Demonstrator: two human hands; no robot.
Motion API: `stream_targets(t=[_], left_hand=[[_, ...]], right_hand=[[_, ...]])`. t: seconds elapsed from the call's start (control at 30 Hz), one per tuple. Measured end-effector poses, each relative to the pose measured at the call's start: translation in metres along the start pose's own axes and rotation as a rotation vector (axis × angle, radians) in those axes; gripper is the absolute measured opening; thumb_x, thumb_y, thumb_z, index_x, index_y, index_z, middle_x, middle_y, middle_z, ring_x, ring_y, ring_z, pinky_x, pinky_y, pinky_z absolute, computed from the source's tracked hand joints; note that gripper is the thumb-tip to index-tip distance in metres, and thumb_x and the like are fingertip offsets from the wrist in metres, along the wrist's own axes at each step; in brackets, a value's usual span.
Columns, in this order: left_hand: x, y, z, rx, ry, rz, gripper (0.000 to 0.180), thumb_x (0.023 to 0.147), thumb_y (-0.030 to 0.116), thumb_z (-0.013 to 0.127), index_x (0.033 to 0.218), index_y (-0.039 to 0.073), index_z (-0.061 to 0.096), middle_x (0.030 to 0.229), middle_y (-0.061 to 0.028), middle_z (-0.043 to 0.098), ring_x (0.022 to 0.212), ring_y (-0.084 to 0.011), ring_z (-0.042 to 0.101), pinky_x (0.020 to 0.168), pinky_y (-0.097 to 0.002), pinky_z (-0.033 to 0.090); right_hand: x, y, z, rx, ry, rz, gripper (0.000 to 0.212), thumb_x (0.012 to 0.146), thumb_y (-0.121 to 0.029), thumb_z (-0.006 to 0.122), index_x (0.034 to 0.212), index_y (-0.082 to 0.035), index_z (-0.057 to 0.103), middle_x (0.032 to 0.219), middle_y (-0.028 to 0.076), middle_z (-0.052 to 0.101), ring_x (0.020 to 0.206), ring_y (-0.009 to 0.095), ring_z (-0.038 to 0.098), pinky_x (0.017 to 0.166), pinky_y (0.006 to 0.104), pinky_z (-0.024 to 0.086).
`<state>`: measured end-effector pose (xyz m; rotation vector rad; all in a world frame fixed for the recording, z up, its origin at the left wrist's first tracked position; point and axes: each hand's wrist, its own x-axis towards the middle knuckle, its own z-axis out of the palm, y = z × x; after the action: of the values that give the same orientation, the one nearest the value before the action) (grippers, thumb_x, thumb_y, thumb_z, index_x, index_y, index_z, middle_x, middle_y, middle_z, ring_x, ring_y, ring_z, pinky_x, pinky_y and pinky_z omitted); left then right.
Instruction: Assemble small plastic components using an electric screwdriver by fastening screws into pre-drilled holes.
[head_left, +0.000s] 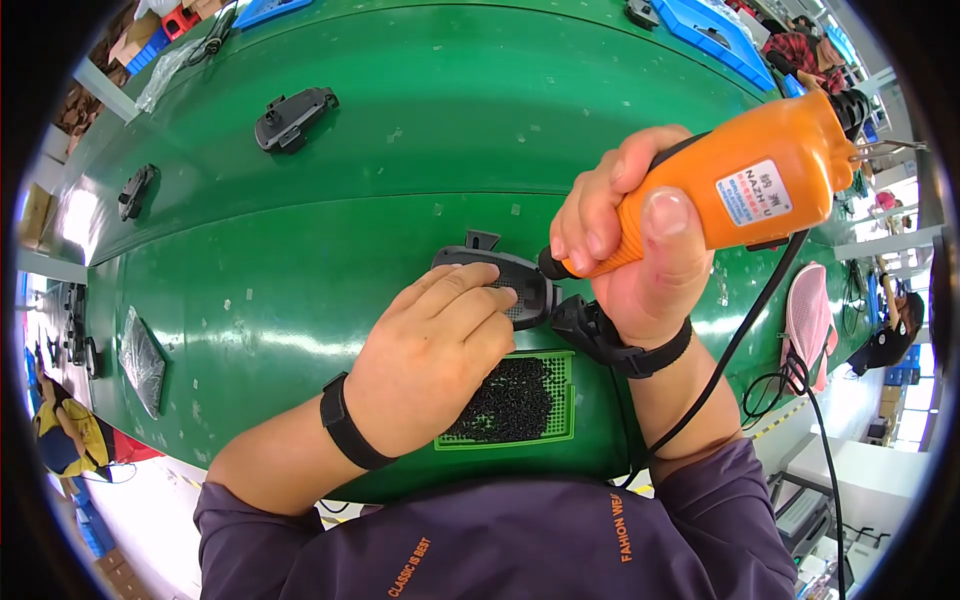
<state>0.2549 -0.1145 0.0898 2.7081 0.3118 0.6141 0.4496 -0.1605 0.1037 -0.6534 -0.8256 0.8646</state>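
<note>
My left hand [430, 345] presses a dark grey plastic housing [522, 270] with a meshed face against the green bench, its fingers curled over the near part. An orange electric screwdriver [775, 145] is wrapped in my right hand [640, 225], tilted down to the left. The black nose of the screwdriver is by the housing's right end; whether it touches cannot be made out. Just below sits a green perforated basket [573, 405] with many small black pieces [510, 400], likely screws. A black part [578, 325] lies close to my right wrist.
Similar dark housings lie on the bench [400, 130], one at the upper left [293, 118] and a smaller one [138, 192] farther left. A clear plastic bag [142, 362] rests at the left edge. The black cable [735, 350] hangs past my right forearm. Other people work beyond the bench.
</note>
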Motion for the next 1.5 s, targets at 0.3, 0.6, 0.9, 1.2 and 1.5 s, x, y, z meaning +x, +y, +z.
stream_targets(t=[0.3, 0.6, 0.9, 1.2, 1.5], left_hand=[[0.007, 0.003, 0.003, -0.037, 0.038, -0.002, 0.018, 0.077, 0.01, 0.078, 0.087, 0.005, 0.064, 0.108, -0.0084, 0.068, 0.113, -0.0323, 0.065, 0.095, -0.0445, 0.053], [0.013, 0.007, 0.001, -0.188, 0.189, -0.025, 0.024, 0.072, 0.013, 0.084, 0.085, 0.008, 0.064, 0.097, -0.0071, 0.064, 0.107, -0.0293, 0.065, 0.096, -0.0446, 0.05], [0.017, 0.008, 0.004, -0.241, 0.214, 0.015, 0.025, 0.07, 0.013, 0.085, 0.085, 0.007, 0.066, 0.088, -0.0077, 0.063, 0.1, -0.0292, 0.066, 0.096, -0.044, 0.05], [0.023, 0.006, 0.005, -0.423, 0.165, 0.04, 0.024, 0.071, 0.013, 0.085, 0.087, 0.007, 0.068, 0.086, -0.0061, 0.066, 0.097, -0.0274, 0.066, 0.096, -0.0444, 0.053], [0.025, 0.009, -0.001, -0.2, 0.167, 0.032, 0.031, 0.071, 0.014, 0.086, 0.097, 0.004, 0.07, 0.1, -0.0081, 0.068, 0.11, -0.0313, 0.064, 0.102, -0.046, 0.051]], right_hand=[[-0.007, -0.008, -0.004, -0.179, -0.001, -0.07, 0.048, 0.092, -0.045, 0.069, 0.112, -0.005, 0.051, 0.063, 0.003, 0.05, 0.05, 0.015, 0.05, 0.05, 0.0324, 0.049], [-0.024, -0.05, 0.01, -0.001, -0.278, -0.172, 0.06, 0.095, -0.059, 0.063, 0.127, -0.011, 0.047, 0.066, 0.0, 0.054, 0.051, 0.015, 0.054, 0.052, 0.0326, 0.052], [-0.023, -0.055, 0.007, -0.049, -0.356, -0.141, 0.059, 0.095, -0.058, 0.064, 0.128, -0.012, 0.046, 0.067, 0.0, 0.057, 0.051, 0.015, 0.055, 0.053, 0.0326, 0.053], [-0.021, -0.064, -0.002, 0.004, -0.418, -0.146, 0.058, 0.094, -0.055, 0.067, 0.129, -0.013, 0.045, 0.07, 0.002, 0.059, 0.055, 0.018, 0.058, 0.057, 0.0351, 0.054], [-0.028, -0.065, 0.0, -0.099, -0.295, -0.097, 0.06, 0.094, -0.051, 0.068, 0.132, -0.011, 0.046, 0.073, 0.003, 0.06, 0.059, 0.019, 0.059, 0.059, 0.0363, 0.054]])
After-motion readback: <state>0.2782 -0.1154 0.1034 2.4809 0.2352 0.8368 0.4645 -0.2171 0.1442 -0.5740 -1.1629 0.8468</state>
